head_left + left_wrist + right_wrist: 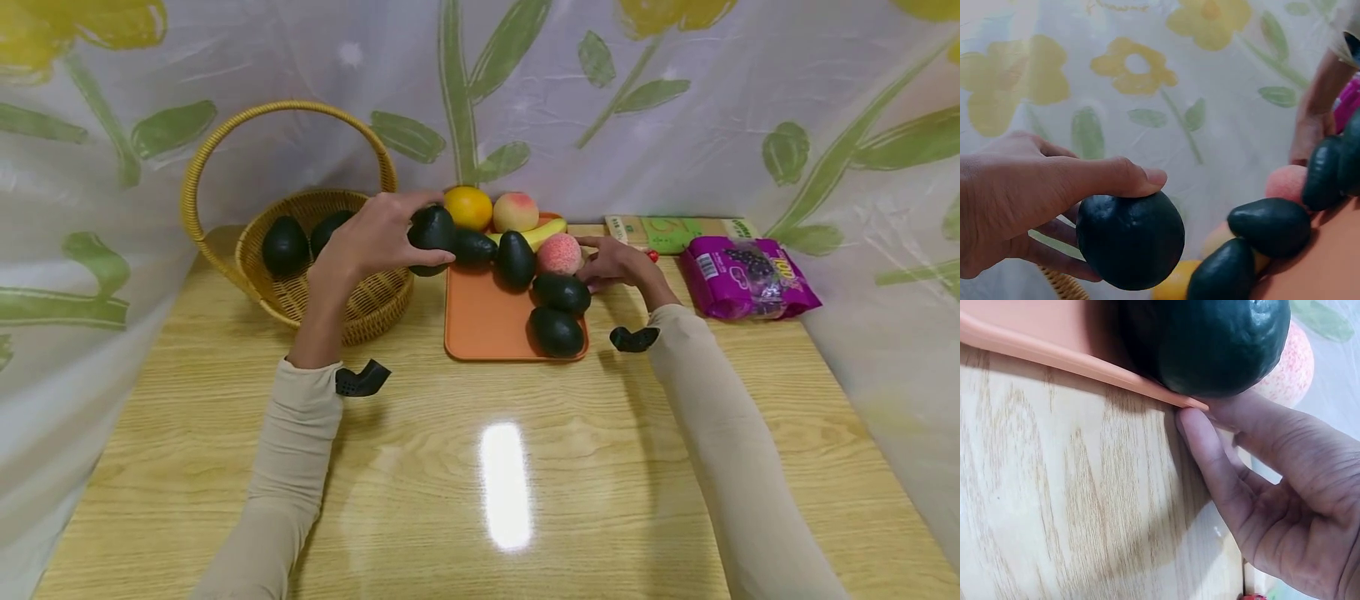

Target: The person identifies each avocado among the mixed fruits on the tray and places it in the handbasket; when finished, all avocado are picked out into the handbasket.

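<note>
My left hand [373, 232] holds a dark green avocado [1132, 244] between the thumb on one side and the fingers on the other, beside the basket's right rim. Inside the wicker basket [375, 310] lie more avocados [285, 247]. The right hand [613, 263] pinches the right rim of the orange tray [480, 321], with the thumb [1200, 434] against its outer edge. Close to those fingers are a pink peach [559, 253] and an avocado [562, 293]. Several avocados, an orange [468, 207], another peach [516, 212] and a banana [551, 232] sit on the tray.
A purple package [750, 279] lies at the back right, in front of a green and brown flat box [675, 233]. The basket's tall handle [300, 106] arches up at the left. Behind the wooden table [420, 467] hangs a flower-printed curtain [540, 108].
</note>
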{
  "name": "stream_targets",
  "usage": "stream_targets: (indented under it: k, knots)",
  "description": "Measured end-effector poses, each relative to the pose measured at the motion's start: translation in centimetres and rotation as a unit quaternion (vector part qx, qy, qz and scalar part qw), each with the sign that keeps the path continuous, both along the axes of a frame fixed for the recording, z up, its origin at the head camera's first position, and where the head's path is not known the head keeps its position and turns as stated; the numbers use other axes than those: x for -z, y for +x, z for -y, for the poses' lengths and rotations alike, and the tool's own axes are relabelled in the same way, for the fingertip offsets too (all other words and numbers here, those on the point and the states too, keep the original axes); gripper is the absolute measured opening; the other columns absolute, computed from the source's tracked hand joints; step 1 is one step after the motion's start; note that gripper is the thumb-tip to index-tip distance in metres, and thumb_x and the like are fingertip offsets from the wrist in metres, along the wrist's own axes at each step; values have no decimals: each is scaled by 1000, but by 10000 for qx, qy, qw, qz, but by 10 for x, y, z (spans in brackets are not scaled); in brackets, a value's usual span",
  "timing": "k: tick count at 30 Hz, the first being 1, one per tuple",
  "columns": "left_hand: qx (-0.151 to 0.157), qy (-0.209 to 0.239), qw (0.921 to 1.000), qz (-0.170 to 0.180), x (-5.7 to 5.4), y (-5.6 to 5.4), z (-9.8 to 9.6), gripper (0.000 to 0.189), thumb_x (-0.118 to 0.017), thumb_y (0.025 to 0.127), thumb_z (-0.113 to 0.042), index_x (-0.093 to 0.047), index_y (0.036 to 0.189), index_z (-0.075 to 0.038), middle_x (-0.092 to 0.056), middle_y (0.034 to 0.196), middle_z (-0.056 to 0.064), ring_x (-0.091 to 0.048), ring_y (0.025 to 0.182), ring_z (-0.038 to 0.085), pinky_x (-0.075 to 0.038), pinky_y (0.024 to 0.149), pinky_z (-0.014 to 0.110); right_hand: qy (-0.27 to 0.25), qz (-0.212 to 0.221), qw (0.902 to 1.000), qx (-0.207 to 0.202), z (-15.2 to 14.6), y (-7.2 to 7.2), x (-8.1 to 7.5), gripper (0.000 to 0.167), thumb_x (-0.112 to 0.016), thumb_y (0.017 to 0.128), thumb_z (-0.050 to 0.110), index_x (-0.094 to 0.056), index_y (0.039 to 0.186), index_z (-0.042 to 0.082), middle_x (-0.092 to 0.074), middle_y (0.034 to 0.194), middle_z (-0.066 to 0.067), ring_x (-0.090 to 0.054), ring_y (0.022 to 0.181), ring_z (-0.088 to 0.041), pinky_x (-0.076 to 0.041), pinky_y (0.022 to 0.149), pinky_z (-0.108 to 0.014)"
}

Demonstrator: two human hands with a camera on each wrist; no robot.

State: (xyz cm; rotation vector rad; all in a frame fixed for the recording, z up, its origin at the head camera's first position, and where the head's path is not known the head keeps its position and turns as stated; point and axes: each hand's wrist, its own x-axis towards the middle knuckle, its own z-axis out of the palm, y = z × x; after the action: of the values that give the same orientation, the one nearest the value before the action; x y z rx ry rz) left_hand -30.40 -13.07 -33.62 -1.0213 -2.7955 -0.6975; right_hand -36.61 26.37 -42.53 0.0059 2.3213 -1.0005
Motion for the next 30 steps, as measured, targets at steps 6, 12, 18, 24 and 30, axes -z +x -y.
stream_targets:
  k: [6,12,18,24,30]
  knots:
    - [-447,261,9986,-48,-4,2,19,77,-88,84,-37,-56,146,-5,-65,141,20,-66,114,37,-59,95,51,-13,-44,10000,24,-1,1,1,96,-74,92,12,-18,169,21,-60,112,-10,-65,74,-8,-61,70,-23]
    - [-993,473,9938,139,-11,6,38,76,-84,86,-45,-55,148,-12,-66,138,20,-63,116,38,-56,97,56,28,-30,10000,42,0,0,2,96,-74,92,11,-17,169,21,-61,111,-10,-64,73,-8,-61,70,-23]
    - [-1371,534,9891,83,-7,1,52,72,-82,88,-46,-56,145,-10,-68,126,21,-64,103,37,-56,88,53,18,-31,10000,21,0,-1,2,95,-72,93,10,-17,170,20,-60,116,-13,-64,73,-7,-61,70,-24]
    - [-1774,351,9834,143,7,-11,56,74,-80,90,-48,-53,146,-7,-67,124,24,-64,99,39,-56,85,53,-26,20,10000,23,4,2,-4,95,-71,92,7,-16,169,17,-60,113,-12,-64,73,-8,-61,71,-25]
    - [-2169,-168,9741,622,28,-25,58,81,-73,94,-54,-46,152,-5,-62,134,33,-64,110,50,-54,91,60,-94,61,9999,49,6,3,-5,94,-69,93,4,-16,169,17,-59,120,-15,-65,73,-8,-62,71,-26]
